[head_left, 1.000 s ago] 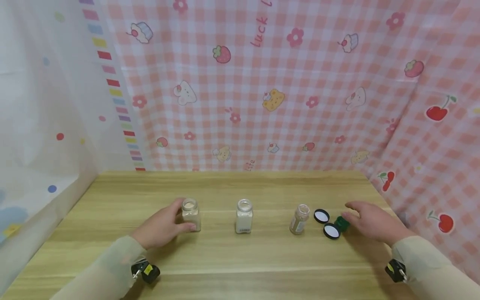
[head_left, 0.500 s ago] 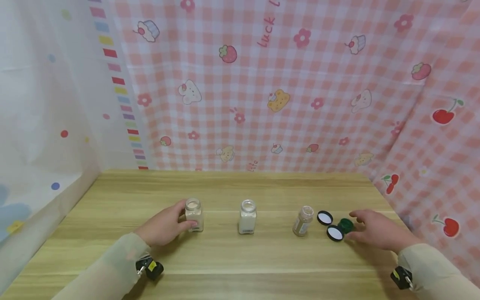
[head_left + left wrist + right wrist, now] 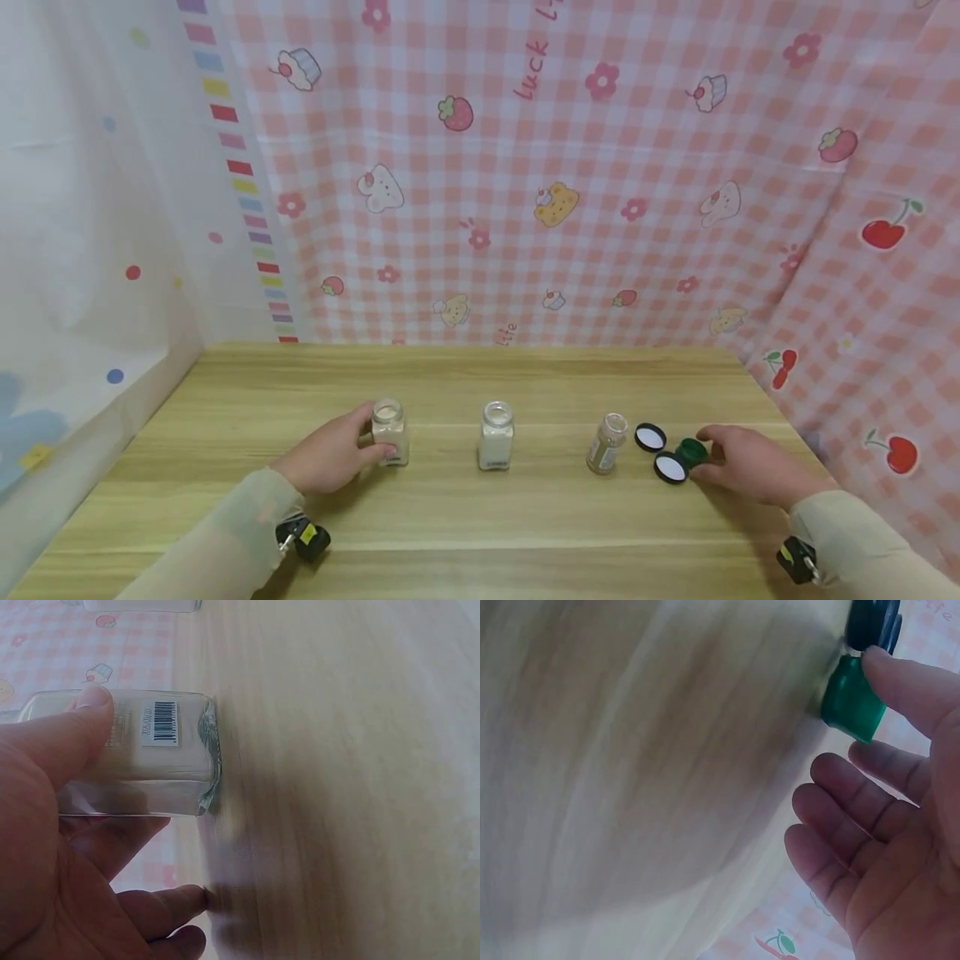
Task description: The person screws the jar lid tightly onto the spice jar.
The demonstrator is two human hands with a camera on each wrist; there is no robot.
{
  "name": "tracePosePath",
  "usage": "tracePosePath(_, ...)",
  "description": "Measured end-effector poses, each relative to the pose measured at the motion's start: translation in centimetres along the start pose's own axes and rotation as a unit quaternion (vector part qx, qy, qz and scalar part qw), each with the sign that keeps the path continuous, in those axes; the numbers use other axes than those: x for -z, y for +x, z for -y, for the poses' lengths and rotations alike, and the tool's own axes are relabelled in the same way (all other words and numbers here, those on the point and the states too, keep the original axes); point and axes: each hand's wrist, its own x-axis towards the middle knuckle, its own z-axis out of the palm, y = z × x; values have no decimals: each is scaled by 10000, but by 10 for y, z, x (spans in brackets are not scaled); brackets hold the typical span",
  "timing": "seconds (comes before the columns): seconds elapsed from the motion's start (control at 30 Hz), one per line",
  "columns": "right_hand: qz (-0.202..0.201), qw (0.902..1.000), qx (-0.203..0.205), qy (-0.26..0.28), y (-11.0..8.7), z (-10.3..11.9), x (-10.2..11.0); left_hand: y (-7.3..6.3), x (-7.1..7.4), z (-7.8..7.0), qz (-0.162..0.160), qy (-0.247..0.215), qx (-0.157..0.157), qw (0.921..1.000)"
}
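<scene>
My left hand (image 3: 330, 452) holds an uncapped square glass jar (image 3: 392, 437) of pale contents, upright on the table. Its thumb lies across the side that bears a barcode label (image 3: 160, 723) in the left wrist view. On the right, my right hand (image 3: 757, 468) is at a small green cap (image 3: 692, 451), its fingers loosely bent around the near side. The thumb overlaps the green cap (image 3: 853, 697) in the right wrist view, while the other fingers stand apart from it; whether the thumb touches cannot be told. Two black lids (image 3: 671, 468) with white insides lie beside the cap.
A second uncapped square jar (image 3: 496, 439) of whitish contents stands mid-table. Right of it is a smaller round jar (image 3: 607, 446) of brownish contents, also uncapped. The wooden table (image 3: 465, 533) meets a pink checked cloth (image 3: 480, 167) behind and at the right.
My right hand has shifted slightly, with its thumb lower and the green cap more exposed than a second ago. The left hand keeps its hold on the jar. The head view has turned slightly.
</scene>
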Motion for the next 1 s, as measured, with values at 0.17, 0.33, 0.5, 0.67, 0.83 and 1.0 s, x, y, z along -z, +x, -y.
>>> tracePosePath(0.17,-147,9999,57,-49,3,0,-6,-1,0,-1,-27,107,-25,9999)
tracePosePath(0.33,-214,9997,-34,-79,4,0,-9,-2,0,-4,-40,74,-10,10000)
tracePosePath(0.5,-252,9997,-67,-22,3,-1,-10,-3,0,-5,-53,65,-9,10000)
tracePosePath(0.67,-225,9993,-227,187,3,-1,-7,-4,0,-5,-52,62,-7,10000)
tracePosePath(0.83,-265,9984,-371,338,3,-2,-1,-3,0,-3,-58,82,-22,9999)
tracePosePath(1.0,-494,9980,-229,308,1,0,2,-2,0,-2,-44,75,-22,10000)
